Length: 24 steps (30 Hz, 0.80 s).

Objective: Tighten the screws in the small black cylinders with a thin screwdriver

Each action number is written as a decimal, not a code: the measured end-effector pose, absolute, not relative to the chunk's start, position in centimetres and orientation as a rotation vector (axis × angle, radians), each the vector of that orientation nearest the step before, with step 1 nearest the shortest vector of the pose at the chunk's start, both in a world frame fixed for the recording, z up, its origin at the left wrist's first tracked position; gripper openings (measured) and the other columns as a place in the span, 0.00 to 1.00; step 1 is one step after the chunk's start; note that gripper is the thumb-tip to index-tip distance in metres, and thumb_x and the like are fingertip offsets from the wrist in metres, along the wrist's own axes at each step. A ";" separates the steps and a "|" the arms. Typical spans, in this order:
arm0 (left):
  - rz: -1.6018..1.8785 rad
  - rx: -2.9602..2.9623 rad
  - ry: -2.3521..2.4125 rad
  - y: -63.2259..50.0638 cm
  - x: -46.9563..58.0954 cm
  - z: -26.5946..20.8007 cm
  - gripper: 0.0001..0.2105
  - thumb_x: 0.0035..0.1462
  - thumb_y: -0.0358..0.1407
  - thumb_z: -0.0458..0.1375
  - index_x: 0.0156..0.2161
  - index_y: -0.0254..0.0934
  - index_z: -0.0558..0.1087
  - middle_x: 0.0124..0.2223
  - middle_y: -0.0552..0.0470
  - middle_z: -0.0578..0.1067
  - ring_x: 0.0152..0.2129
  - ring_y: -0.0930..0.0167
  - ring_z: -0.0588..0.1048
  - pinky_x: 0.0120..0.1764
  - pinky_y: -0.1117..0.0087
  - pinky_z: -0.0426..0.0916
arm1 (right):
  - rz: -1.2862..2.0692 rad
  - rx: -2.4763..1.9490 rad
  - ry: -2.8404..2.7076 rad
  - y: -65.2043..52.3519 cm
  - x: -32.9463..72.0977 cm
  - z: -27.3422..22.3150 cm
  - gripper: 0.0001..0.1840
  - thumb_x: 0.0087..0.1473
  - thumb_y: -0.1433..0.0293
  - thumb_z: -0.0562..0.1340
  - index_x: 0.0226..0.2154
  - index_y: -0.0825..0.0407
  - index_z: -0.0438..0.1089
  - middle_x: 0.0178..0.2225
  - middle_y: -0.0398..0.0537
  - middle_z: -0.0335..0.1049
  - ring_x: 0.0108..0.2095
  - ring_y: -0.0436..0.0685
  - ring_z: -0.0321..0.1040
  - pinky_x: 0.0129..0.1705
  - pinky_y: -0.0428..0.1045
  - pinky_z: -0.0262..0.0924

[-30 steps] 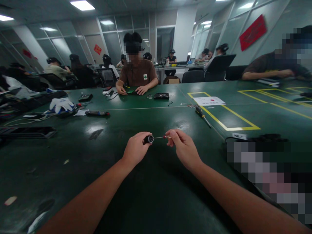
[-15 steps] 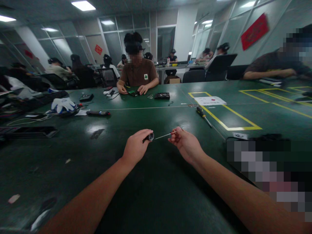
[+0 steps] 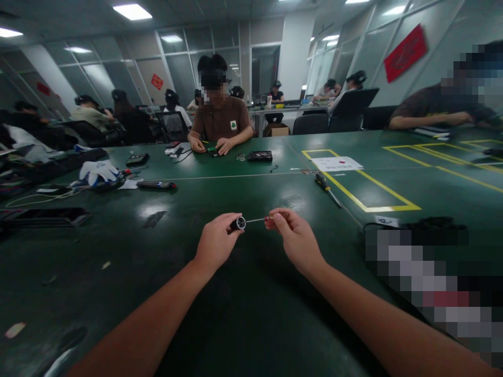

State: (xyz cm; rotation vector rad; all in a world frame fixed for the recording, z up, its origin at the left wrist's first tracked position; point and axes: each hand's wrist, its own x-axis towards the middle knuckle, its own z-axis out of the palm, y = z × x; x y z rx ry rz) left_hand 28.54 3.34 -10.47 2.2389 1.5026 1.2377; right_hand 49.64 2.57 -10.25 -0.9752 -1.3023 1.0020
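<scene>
My left hand [image 3: 215, 240] is closed around a short black cylinder [image 3: 238, 223], whose silver-rimmed round end faces right and slightly toward me. What kind of part it is I cannot make out. My right hand [image 3: 297, 235] pinches a small screwdriver [image 3: 255, 220] with a thin metal shaft; a bit of its reddish handle shows at the fingertips. The shaft points left and its tip meets the rim or the open end of the cylinder, too small to tell which. Both hands are above the table, in front of me.
A larger black-and-yellow screwdriver [image 3: 328, 189] lies right of the hands, near a yellow-taped rectangle [image 3: 389, 196] with a paper sheet [image 3: 336, 163]. White-blue gloves [image 3: 98, 173] and a dark pen-like tool [image 3: 157, 185] lie left. Across the green table [image 3: 220, 193], a co-worker [image 3: 222, 118] handles a dark device.
My right hand has moved slightly left, bringing the screwdriver's shaft up to the cylinder's end. The cylinder has shifted a little left in view, along with a slight camera shift.
</scene>
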 end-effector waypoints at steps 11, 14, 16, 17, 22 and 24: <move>1.231 2.213 1.511 3.1 28.5 -10.4 0.20 0.54 0.26 0.69 0.52 0.40 0.79 0.51 0.49 0.80 0.47 0.66 0.80 0.55 0.60 0.75 | 0.898 -1.030 -1.413 2.3 49.8 -9.8 0.13 0.65 0.58 0.61 0.43 0.48 0.73 0.37 0.47 0.77 0.38 0.57 0.76 0.46 0.55 0.68; 1.234 2.212 1.501 3.1 28.6 -10.5 0.20 0.54 0.26 0.68 0.52 0.40 0.79 0.51 0.49 0.80 0.47 0.66 0.79 0.55 0.60 0.75 | 0.908 -1.023 -1.405 2.3 49.9 -9.8 0.13 0.64 0.58 0.61 0.43 0.48 0.73 0.36 0.47 0.78 0.39 0.57 0.76 0.46 0.56 0.68; 1.244 2.221 1.497 3.1 28.7 -10.5 0.19 0.53 0.26 0.69 0.51 0.40 0.79 0.51 0.49 0.81 0.47 0.66 0.79 0.56 0.60 0.74 | 0.913 -1.021 -1.403 2.2 49.9 -9.8 0.12 0.64 0.58 0.61 0.42 0.49 0.73 0.36 0.47 0.77 0.38 0.57 0.75 0.46 0.55 0.68; 1.249 2.226 1.495 3.1 28.7 -10.6 0.19 0.53 0.26 0.69 0.51 0.40 0.79 0.51 0.49 0.81 0.47 0.66 0.79 0.56 0.60 0.74 | 0.913 -1.025 -1.408 2.2 49.9 -9.7 0.12 0.64 0.59 0.61 0.42 0.49 0.73 0.35 0.46 0.77 0.37 0.57 0.75 0.44 0.55 0.68; 1.219 2.252 1.479 3.1 28.7 -10.7 0.19 0.56 0.26 0.67 0.52 0.41 0.79 0.52 0.50 0.80 0.49 0.66 0.79 0.58 0.60 0.73 | 1.008 -0.955 -1.395 1.8 49.7 -9.5 0.10 0.62 0.60 0.63 0.43 0.47 0.72 0.31 0.42 0.72 0.30 0.53 0.69 0.35 0.51 0.65; 1.189 2.260 1.478 3.0 28.7 -10.6 0.18 0.56 0.26 0.66 0.52 0.42 0.79 0.53 0.50 0.80 0.50 0.66 0.78 0.59 0.60 0.72 | 1.046 -0.916 -1.370 1.6 49.5 -9.4 0.11 0.62 0.58 0.62 0.40 0.47 0.73 0.31 0.42 0.71 0.29 0.53 0.68 0.35 0.51 0.65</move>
